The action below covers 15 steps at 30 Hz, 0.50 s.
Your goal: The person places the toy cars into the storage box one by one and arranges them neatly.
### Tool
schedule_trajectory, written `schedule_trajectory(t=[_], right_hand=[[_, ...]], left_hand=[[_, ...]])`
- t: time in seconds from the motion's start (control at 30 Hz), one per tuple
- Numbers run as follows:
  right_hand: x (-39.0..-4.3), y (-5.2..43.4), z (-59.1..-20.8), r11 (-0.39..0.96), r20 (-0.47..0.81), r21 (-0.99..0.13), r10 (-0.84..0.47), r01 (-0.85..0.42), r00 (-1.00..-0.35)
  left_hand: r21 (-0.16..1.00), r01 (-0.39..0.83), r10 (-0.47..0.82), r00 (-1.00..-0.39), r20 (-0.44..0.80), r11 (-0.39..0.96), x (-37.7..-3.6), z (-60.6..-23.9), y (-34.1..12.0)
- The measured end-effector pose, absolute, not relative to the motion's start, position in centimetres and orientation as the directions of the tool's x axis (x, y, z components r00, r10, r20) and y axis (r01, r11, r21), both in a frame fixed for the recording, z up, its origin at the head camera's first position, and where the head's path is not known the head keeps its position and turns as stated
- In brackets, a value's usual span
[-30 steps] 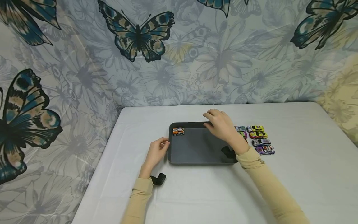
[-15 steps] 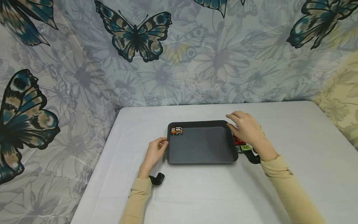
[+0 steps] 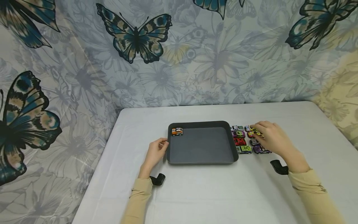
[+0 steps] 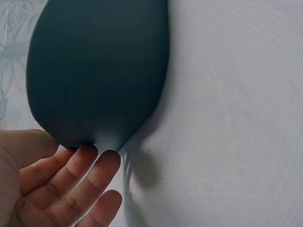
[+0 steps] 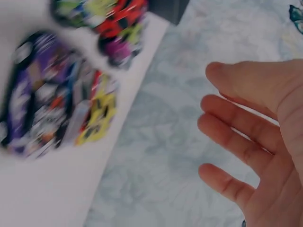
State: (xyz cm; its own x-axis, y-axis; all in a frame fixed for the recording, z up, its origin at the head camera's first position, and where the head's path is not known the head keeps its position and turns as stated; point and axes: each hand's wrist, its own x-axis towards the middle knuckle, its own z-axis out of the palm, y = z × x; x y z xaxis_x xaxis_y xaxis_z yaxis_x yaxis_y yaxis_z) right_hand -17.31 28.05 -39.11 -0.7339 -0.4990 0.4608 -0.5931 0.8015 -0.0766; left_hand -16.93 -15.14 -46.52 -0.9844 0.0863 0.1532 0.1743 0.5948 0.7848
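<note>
A dark grey tray (image 3: 202, 143) lies on the white table, with an orange toy car (image 3: 177, 132) in its far left corner. My left hand (image 3: 154, 152) pinches the tray's left rim between thumb and fingertips; in the left wrist view the thumb and fingers meet at the tray's dark edge (image 4: 99, 71). Over the toy cars right of the tray is my right hand (image 3: 272, 138), thumb and fingers apart and nothing between them. It is nearest to a yellow toy car (image 3: 250, 134), partly covered by the fingers. In the right wrist view, a purple toy car (image 5: 40, 90) looks blurred.
Several toy cars stand in two columns by the tray's right side, among them a red one (image 3: 240, 142) and a green one (image 3: 244, 149). A butterfly-printed cloth (image 3: 218, 62) hangs behind the table (image 3: 195, 196).
My right hand has moved right, from above the tray to the far column of toy cars, and come down lower. My left hand stays at the tray's rim.
</note>
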Motion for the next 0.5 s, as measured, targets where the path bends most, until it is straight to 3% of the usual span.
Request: schedule_trajectory(t=[0.17,0.5], right_hand=[[-16.6,30.2,-40.3,0.785,0.446,-0.065,-0.529,-0.616,-0.722],[-15.4,32.7,-42.2,0.815,0.342,-0.115,-0.504,-0.568,-0.793]], left_hand=[[0.789,0.173,0.087,-0.985,0.151,0.59,-16.9,-46.6,-15.1],[0.791,0.169,0.091,-0.985,0.144,0.588,-16.8,-46.3,-15.1]])
